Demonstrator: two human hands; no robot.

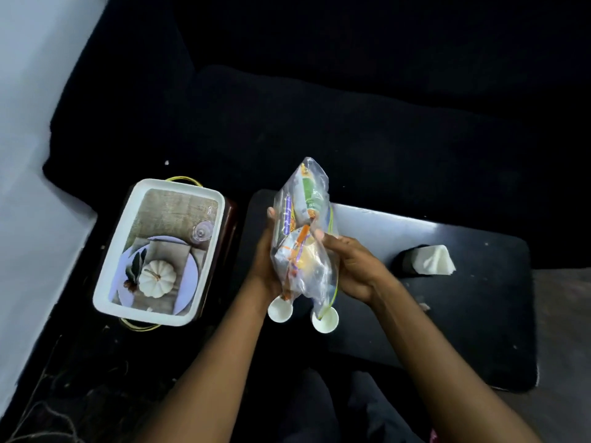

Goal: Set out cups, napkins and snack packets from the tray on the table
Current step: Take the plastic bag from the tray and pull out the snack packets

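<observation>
The clear bag (302,231) covered the palm and most fingers of the left hand (267,260), and the print on the packets inside was too blurred to read. Its lower end hid the far rims of the two white cups (280,310). The stand under the napkins (431,260) was lost in shadow, perhaps a dark holder. Both forearms ran off the near edge, and the tray (160,251) concealed its base.
</observation>
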